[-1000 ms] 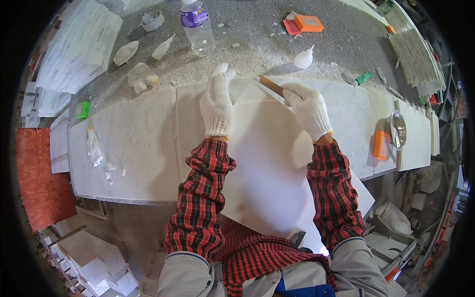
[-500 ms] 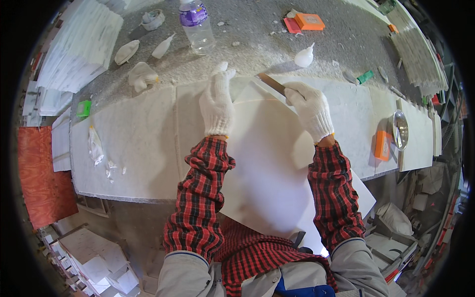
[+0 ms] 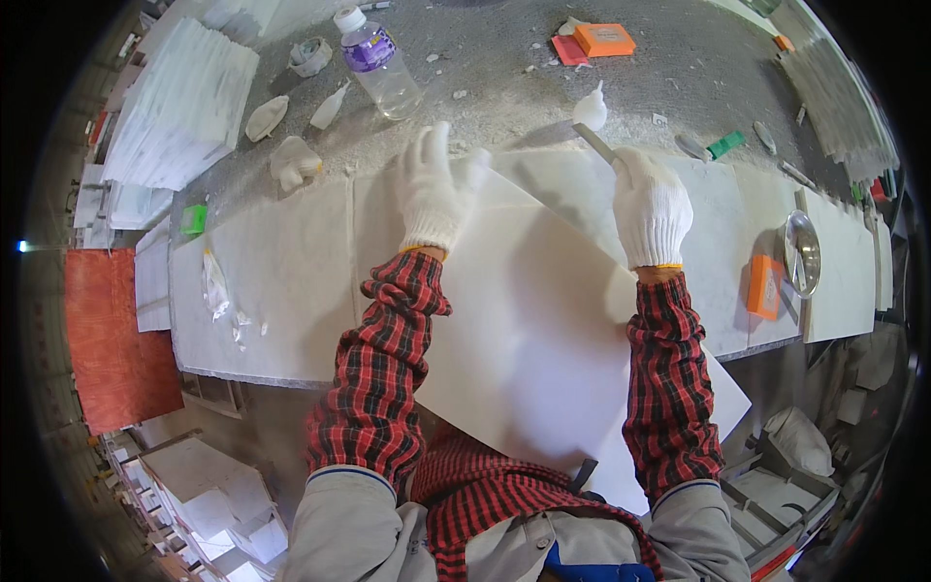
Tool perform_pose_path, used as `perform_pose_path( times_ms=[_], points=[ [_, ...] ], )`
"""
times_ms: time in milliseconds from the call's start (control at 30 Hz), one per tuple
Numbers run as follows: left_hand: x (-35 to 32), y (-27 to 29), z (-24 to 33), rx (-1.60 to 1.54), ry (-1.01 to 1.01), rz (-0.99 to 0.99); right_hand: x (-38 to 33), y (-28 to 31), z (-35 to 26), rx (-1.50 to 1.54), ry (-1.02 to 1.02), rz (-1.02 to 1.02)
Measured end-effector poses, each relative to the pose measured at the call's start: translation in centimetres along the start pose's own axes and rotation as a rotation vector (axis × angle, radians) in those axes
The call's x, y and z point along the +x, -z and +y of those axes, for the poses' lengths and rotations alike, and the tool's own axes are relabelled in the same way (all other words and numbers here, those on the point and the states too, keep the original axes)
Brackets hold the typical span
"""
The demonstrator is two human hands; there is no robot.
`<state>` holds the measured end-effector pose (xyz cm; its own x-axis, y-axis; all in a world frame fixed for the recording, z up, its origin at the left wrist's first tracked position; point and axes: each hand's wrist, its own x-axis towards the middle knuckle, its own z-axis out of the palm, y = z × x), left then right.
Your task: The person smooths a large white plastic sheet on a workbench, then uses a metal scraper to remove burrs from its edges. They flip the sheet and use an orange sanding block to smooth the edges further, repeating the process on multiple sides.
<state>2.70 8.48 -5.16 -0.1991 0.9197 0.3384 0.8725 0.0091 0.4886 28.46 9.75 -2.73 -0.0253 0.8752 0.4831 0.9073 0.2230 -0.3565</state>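
Observation:
A large white square tile (image 3: 524, 320) lies turned cornerwise before me, partly over the pale slabs of the bench (image 3: 262, 301) and reaching back toward my body. My left hand (image 3: 434, 189), in a white knit glove, rests at the tile's far corner with thumb and fingers apart. To the right, my gloved right hand (image 3: 654, 209) is closed round a thin flat metal blade (image 3: 593, 143). The blade's free end points to the far left, beyond the tile's right-hand edge. My right fingers are mostly hidden behind the back of the glove.
Along the dusty far strip stand a water bottle (image 3: 378, 68), a white squeeze bulb (image 3: 590, 107) and an orange box (image 3: 603, 40). At right are another orange box (image 3: 764, 287) and a metal bowl (image 3: 801, 254). Stacked tiles (image 3: 179, 107) rise at far left.
My right hand has moved right with the blade, away from the tile's far corner. My left hand's thumb has spread from its fingers. The whole view has shifted slightly.

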Motion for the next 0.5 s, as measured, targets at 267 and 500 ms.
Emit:
perform_pose_path(
  times_ms=[267,500],
  points=[
    [-1.2,-0.1,-0.6,-0.495,0.087,0.139,-5.8,3.9,-3.3,0.846,-0.697,-0.230],
    [-0.9,0.9,0.2,-0.572,0.092,-0.235,-8.1,2.7,-9.0,0.781,-0.671,-0.155]
  ],
)
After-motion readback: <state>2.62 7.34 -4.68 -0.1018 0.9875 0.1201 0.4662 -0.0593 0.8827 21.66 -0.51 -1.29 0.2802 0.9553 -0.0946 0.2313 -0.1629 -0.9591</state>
